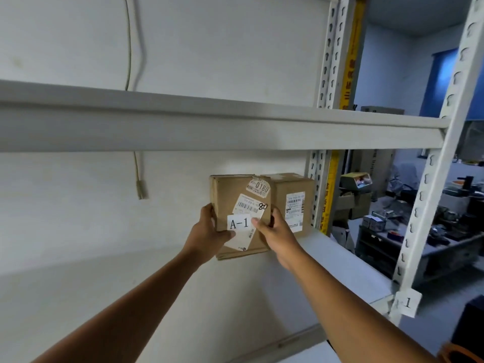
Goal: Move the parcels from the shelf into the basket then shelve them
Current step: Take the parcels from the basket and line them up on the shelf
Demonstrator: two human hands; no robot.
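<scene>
A brown cardboard parcel (230, 195) with a white "A-1" tag and barcode labels stands on the white shelf board (337, 260), against the back wall. My left hand (209, 231) grips its left side, thumb on the front. My right hand (275, 231) grips its right edge, thumb on the A-1 tag. A second brown parcel (293, 203) with a white label stands right behind and to the right of it, touching it. An orange rim (461, 353) shows at the bottom right corner; I cannot tell if it is the basket.
A white shelf beam (209, 127) crosses above the parcels. Perforated uprights (429, 205) stand at the right, one with a "1" tag (407, 302). A cable (140, 179) hangs on the wall at left. Cluttered tables and boxes (432, 231) lie beyond the rack.
</scene>
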